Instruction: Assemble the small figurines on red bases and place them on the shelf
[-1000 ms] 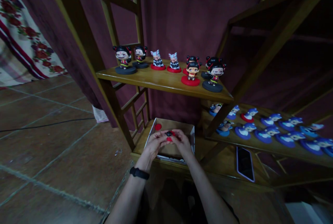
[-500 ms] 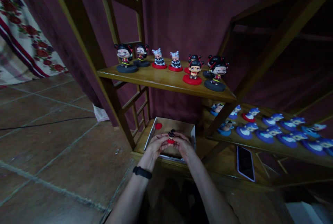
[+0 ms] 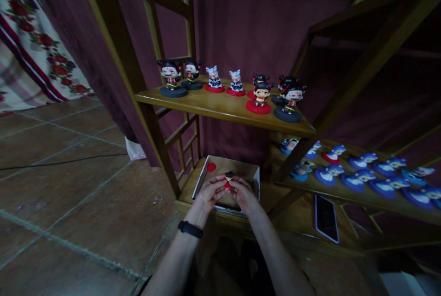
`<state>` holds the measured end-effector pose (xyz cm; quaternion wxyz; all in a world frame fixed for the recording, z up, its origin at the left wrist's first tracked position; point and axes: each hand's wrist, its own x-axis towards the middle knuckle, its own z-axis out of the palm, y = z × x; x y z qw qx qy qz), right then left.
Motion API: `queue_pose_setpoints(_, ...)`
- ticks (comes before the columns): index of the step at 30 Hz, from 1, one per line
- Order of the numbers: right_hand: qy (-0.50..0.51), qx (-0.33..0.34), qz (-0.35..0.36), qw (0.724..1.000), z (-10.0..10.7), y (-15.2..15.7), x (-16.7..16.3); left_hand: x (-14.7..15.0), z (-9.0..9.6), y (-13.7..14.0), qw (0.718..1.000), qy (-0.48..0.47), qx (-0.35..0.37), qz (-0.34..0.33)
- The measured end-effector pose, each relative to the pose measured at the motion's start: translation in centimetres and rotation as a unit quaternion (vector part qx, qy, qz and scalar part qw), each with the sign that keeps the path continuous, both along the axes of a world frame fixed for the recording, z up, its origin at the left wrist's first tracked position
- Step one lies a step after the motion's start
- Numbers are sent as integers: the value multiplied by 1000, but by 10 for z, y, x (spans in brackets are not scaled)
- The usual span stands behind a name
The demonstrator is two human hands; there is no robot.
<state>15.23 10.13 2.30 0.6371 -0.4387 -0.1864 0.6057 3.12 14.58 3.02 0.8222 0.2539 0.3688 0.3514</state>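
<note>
Between my two hands is a small black-haired figurine (image 3: 229,176) on a red base. My left hand (image 3: 212,191) grips it from the left, fingers closed on the base's edge. From the other side my right hand (image 3: 242,191) is closed on it too. Both hands are over a shallow cardboard box (image 3: 234,164) on the lower shelf. A loose red disc (image 3: 211,167) lies in the box's back left corner. Parts of the base are hidden by my fingers.
Above, a wooden shelf (image 3: 206,105) carries several figurines on red and dark bases, such as a grey-haired figurine (image 3: 214,78). To the right, a shelf holds several blue figurines (image 3: 330,172). Below it lies a phone (image 3: 326,219). A cable (image 3: 69,163) crosses the floor.
The figurine has tipped slightly in my fingers, so its face and red base show differently. Both hands stay on it over the box. The view has shifted a little.
</note>
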Motion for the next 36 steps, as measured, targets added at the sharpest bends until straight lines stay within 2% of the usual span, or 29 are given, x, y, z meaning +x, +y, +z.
queue_pose_setpoints(6, -25, -4, -1, 1000, -1, 1, -1, 2, 3, -3, 999, 22, 10, 26)
queue_pose_setpoints(18, -27, -19, -18, 999, -3, 2, -2, 5, 0, -4, 1000, 22, 5, 18)
queue_pose_setpoints(25, -19, 8, -14, 1000, -2, 2, -1, 3, -8, 2, 1000, -11, 3, -8)
queue_pose_setpoints(36, -31, -10, -16, 999, 1, 3, 2, 2, -4, 3, 1000, -24, -8, -10)
